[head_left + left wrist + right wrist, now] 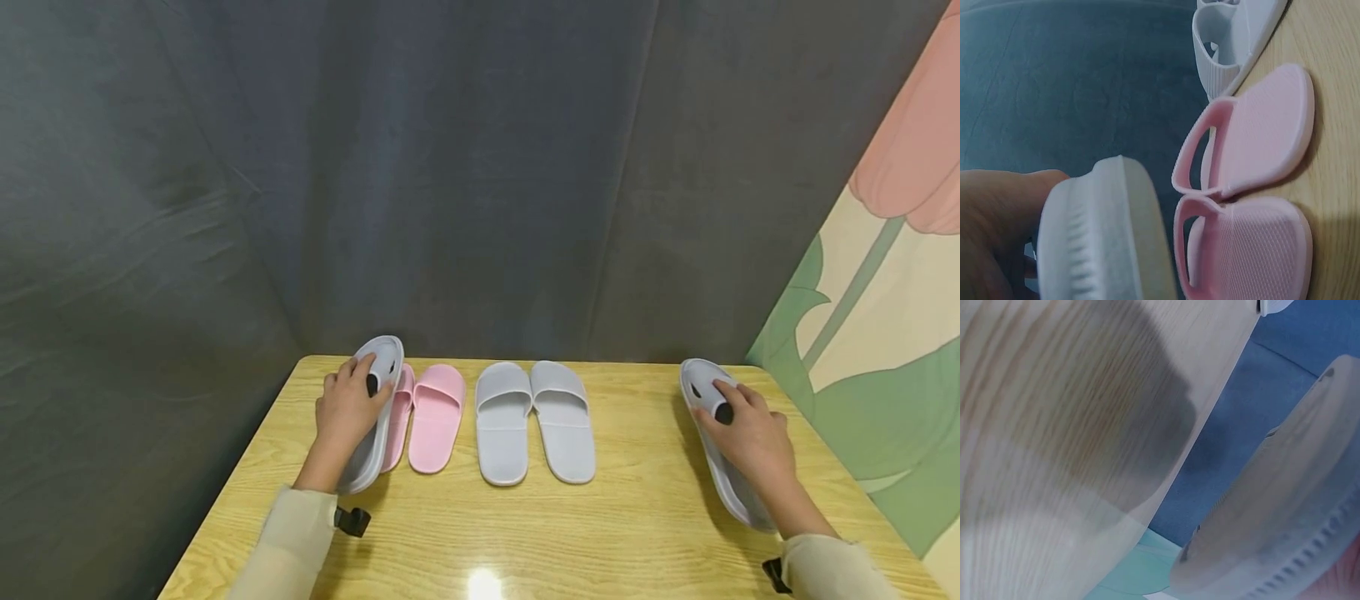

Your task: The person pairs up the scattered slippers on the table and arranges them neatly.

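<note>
In the head view my left hand (348,408) grips a pale grey slipper (384,352) by its strap, which has black patches. It is tilted and partly covers the left pink slipper (399,427) behind it. At the table's right side, my right hand (753,435) holds a matching pale grey slipper (702,377) by the strap, also tilted. The right wrist view shows this slipper (1285,487) raised off the table, its shadow on the wood. The left wrist view shows the thick edge of the left-hand slipper (1094,231) close up.
The other pink slipper (433,437) lies beside its mate. A plain grey pair, left slipper (502,450) and right slipper (567,450), stands mid-table, toes toward the dark curtain (465,183). A wooden table (630,517) lies beneath; a flower-patterned panel (892,375) borders its right.
</note>
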Action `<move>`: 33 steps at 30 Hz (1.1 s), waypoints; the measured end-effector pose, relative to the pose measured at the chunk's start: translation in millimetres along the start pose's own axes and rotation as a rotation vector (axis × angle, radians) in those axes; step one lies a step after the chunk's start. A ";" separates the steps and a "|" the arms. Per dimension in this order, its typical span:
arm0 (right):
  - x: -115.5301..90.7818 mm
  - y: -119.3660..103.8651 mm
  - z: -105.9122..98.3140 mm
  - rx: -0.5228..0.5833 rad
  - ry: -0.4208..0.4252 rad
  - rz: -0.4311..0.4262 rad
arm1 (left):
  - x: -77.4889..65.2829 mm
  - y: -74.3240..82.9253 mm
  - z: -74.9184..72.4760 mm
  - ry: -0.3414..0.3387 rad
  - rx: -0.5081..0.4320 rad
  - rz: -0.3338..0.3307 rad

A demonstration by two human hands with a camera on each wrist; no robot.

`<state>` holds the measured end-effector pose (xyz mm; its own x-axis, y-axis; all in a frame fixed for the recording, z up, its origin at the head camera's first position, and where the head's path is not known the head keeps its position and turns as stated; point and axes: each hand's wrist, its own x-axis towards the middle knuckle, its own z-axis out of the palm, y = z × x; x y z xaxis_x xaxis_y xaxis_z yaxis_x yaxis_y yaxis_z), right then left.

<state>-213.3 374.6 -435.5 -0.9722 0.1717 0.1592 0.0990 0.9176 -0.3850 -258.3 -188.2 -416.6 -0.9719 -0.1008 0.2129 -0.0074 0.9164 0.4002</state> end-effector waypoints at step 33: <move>-11.2 -16.7 3.8 0.032 0.005 0.029 | -4.9 62.6 16.2 -0.029 -0.052 0.062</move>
<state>-204.8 356.0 -434.3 -0.9678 0.2004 0.1521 0.1206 0.9001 -0.4186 -257.9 -124.0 -407.1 -0.9765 -0.0324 0.2129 0.0646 0.8990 0.4331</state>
